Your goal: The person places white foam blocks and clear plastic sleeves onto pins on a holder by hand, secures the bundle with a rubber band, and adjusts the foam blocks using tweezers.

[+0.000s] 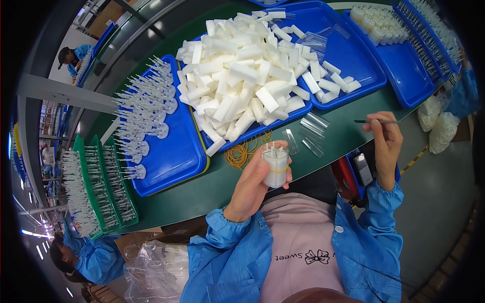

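Note:
Upright in my left hand is a small white cylindrical bundle; my fingers and thumb are wrapped round its sides. A yellow rubber band circles it, and short white prongs stick up from its top. To the right, over the table edge, my right hand pinches a slim dark tool that looks like tweezers, held sideways and apart from the bundle. Loose yellow rubber bands lie in a heap just beyond my left hand. Several clear plastic pieces lie on the green table between the hands.
White foam blocks are piled over blue trays. At left, a blue tray holds clear spiky parts, beside green racks. More filled trays stand far right. Co-workers sit at left.

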The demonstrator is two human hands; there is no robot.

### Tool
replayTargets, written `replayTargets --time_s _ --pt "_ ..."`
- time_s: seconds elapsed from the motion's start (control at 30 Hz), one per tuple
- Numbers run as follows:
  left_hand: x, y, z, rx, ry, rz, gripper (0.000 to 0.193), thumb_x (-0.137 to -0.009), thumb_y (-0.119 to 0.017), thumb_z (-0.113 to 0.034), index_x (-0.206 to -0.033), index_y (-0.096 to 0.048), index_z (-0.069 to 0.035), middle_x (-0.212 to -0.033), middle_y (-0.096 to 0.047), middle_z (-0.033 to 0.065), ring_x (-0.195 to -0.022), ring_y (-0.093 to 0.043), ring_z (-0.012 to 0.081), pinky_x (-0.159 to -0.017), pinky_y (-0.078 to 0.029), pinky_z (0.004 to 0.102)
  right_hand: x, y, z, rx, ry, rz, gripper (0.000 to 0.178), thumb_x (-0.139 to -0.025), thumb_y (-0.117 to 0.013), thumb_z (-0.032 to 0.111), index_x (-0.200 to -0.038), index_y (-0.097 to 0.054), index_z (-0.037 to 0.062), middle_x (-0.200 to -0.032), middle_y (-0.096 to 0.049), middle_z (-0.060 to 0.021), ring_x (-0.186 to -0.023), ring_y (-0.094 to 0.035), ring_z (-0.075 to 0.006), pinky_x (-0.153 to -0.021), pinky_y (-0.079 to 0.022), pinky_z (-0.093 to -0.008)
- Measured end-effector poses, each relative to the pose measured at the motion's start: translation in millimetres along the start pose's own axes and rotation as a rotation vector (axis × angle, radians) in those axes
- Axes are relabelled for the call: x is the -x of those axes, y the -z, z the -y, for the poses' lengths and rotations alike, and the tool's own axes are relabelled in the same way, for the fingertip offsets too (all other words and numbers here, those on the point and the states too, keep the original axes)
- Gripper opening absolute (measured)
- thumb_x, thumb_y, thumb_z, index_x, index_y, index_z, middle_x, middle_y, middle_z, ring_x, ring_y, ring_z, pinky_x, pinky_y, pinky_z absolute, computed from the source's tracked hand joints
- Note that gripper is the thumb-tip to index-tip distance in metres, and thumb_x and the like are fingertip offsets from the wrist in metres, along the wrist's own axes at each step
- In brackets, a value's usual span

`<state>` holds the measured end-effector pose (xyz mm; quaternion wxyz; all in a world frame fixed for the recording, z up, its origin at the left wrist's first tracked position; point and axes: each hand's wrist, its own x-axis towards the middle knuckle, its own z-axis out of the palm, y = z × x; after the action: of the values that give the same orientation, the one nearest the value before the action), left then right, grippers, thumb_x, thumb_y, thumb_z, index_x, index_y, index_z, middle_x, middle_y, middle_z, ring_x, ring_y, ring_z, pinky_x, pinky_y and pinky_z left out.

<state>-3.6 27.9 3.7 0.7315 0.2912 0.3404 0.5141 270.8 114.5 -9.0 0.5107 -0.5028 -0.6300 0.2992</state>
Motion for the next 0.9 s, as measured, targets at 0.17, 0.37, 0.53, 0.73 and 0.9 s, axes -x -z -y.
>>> replayTargets --time_s 0.17,0.37,0.53,0.73,0.9 --pt "-4.7 4.5 9.1 -0.030 -0.034 -0.046 0.064 -0.091 -0.048 -0.051 -0.130 -0.041 -0.002 -0.105 -0.055 0.0101 -0.080 -0.056 0.0153 -0.067 -0.047 0.0274 -3.8 6.9 -8.8 0.294 -0.045 0.093 0.018 -0.090 -0.060 0.013 -0.091 -0.065 -0.0046 -0.083 -0.061 -0.0038 -0.070 -0.058 -0.0115 -0.065 -0.045 -0.0208" --pt "-2.4 4.2 13.5 0.106 0.009 -0.036 0.069 -0.091 -0.042 -0.057 -0.132 -0.040 -0.001 -0.105 -0.056 0.0104 -0.075 -0.055 0.0147 -0.066 -0.046 0.0262 13.0 -20.0 39.5 -0.361 -0.094 0.014 0.023 -0.093 -0.056 0.017 -0.101 -0.060 -0.0037 -0.082 -0.062 -0.0092 -0.072 -0.061 -0.0150 -0.066 -0.050 -0.0257" --pt "-3.8 -6.8 10.8 -0.102 -0.002 -0.049 0.068 -0.092 -0.044 -0.051 -0.136 -0.034 0.000 -0.109 -0.055 0.0143 -0.080 -0.054 0.0171 -0.069 -0.045 0.0286 13.1 -51.4 55.3 -0.658 -0.016 0.286 0.019 -0.094 -0.053 0.013 -0.104 -0.052 -0.0039 -0.088 -0.061 -0.0114 -0.075 -0.062 -0.0161 -0.070 -0.052 -0.0282" --pt "-0.1 -5.7 17.7 -0.261 -0.057 -0.044 0.066 -0.092 -0.048 -0.046 -0.136 -0.034 0.001 -0.114 -0.054 0.0128 -0.084 -0.053 0.0151 -0.073 -0.045 0.0281 12.7 -63.7 57.1 -0.584 -0.058 0.339 0.022 -0.096 -0.050 0.017 -0.099 -0.056 -0.0043 -0.088 -0.062 -0.0106 -0.075 -0.062 -0.0133 -0.070 -0.051 -0.0253" --pt "2.1 -4.7 19.4 -0.251 -0.080 0.016 0.054 -0.096 -0.049 -0.032 -0.138 -0.035 -0.002 -0.117 -0.051 0.0060 -0.098 -0.050 0.0106 -0.082 -0.042 0.0235 16.0 -67.8 57.2 -0.603 -0.116 0.405 0.025 -0.097 -0.049 0.021 -0.098 -0.056 -0.0033 -0.086 -0.060 -0.0085 -0.074 -0.061 -0.0117 -0.067 -0.050 -0.0240"
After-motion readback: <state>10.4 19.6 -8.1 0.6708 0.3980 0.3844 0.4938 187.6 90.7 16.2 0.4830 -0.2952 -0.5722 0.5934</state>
